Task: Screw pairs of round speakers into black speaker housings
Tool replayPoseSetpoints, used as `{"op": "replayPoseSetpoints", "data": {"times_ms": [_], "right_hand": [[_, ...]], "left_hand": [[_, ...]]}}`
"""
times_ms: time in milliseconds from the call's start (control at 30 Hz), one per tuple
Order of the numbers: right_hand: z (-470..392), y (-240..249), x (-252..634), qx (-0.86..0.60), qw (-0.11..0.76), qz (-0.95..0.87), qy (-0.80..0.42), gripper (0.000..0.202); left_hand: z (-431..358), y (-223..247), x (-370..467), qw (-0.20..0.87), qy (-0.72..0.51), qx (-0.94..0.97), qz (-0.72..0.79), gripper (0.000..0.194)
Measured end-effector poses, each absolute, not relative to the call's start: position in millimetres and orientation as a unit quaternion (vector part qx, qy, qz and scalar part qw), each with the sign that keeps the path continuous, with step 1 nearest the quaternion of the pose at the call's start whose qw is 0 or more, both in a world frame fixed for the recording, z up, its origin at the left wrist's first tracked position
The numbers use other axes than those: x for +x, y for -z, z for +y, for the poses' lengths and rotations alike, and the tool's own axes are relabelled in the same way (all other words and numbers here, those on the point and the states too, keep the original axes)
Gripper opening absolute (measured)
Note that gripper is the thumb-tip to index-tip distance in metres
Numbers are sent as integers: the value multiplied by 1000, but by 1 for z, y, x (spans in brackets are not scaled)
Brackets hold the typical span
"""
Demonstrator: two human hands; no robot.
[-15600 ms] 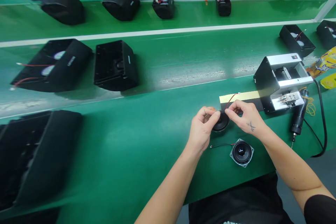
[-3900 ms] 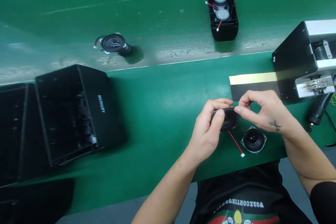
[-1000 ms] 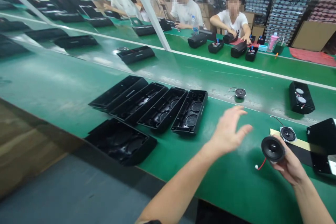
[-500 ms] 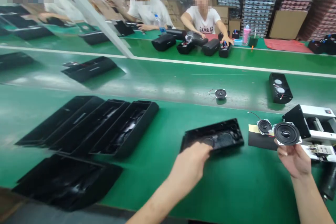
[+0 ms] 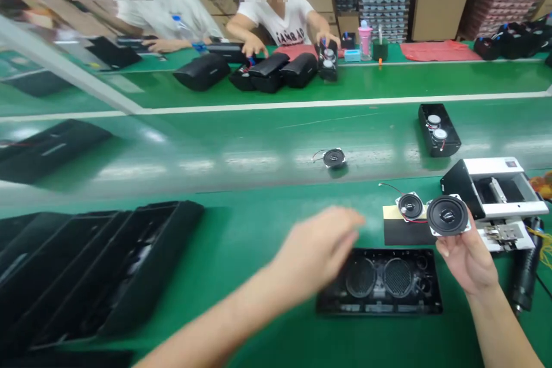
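Right of center, the right hand [image 5: 470,259] grips a round black speaker [image 5: 447,215], cone up. Below and left of it, an open black housing [image 5: 379,283] lies on the green table [image 5: 259,230]; the left hand [image 5: 317,244], empty, fingers loosely together, hovers by its upper-left corner. A second speaker [image 5: 410,206] sits just left of the held one; a machine [image 5: 495,190] stands at the right edge.

The left hand [image 5: 317,247] is smeared by motion and covers the upper left corner of the open casing [image 5: 399,299]; whether they touch cannot be told. Most of the right hand's [image 5: 472,264] fingers are hidden behind the raised speaker [image 5: 447,215]. Blurred black casings [image 5: 166,247] at lower left run past the frame's edge, their insides unclear.
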State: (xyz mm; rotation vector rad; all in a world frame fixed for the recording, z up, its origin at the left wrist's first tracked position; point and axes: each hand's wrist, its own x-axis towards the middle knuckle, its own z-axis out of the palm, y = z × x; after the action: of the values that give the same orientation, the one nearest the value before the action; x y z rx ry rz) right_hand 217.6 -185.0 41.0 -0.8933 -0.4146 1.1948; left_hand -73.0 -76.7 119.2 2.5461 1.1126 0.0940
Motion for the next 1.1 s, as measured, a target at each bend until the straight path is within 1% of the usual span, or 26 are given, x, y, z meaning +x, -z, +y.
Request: {"op": "replayPoseSetpoints", "data": {"times_ms": [33, 67, 133, 233, 267, 333, 400, 467, 700, 767, 867, 933, 1100], "right_hand": [[-185, -42, 217, -401, 716, -187, -540, 49], [-184, -43, 216, -399, 716, -188, -541, 48], [-184, -43, 216, -395, 711, -195, -548, 48], [-182, -43, 215, -388, 695, -216, -566, 51], [-182, -43, 214, -385, 692, -223, -568, 51], [-180, -43, 211, -377, 694, -234, -567, 50], [-178, -44, 207, -372, 696, -243, -565, 49], [-176, -45, 204, -368, 692, -250, -568, 50], [-174, -46, 202, -375, 690, -242, -569, 57], [-174, -45, 202, -380, 689, -236, -570, 61], [-175, -43, 204, -381, 692, -230, -568, 63], [-176, -43, 208, -382, 694, -227, -566, 60], [-184, -44, 219, -391, 692, -223, -564, 63]], "left_hand": [[-46, -118, -68, 109, -7, 882, 459, 39], [-15, -114, -62, 81, 0, 866, 493, 46], [38, -97, -49, 58, 8, 851, 522, 60], [87, -70, -34, 53, 17, 841, 539, 73], [96, -63, -32, 56, 14, 840, 540, 73], [107, -54, -31, 66, -1, 841, 538, 63], [114, -50, -35, 81, -26, 840, 535, 48], [117, -50, -41, 100, -62, 836, 537, 39], [101, -53, -80, 153, -211, 772, 580, 42], [90, -51, -86, 161, -216, 761, 590, 42], [72, -49, -80, 154, -188, 777, 581, 34], [62, -49, -67, 143, -157, 800, 562, 39], [54, -49, -34, 128, -36, 835, 533, 67]]}}
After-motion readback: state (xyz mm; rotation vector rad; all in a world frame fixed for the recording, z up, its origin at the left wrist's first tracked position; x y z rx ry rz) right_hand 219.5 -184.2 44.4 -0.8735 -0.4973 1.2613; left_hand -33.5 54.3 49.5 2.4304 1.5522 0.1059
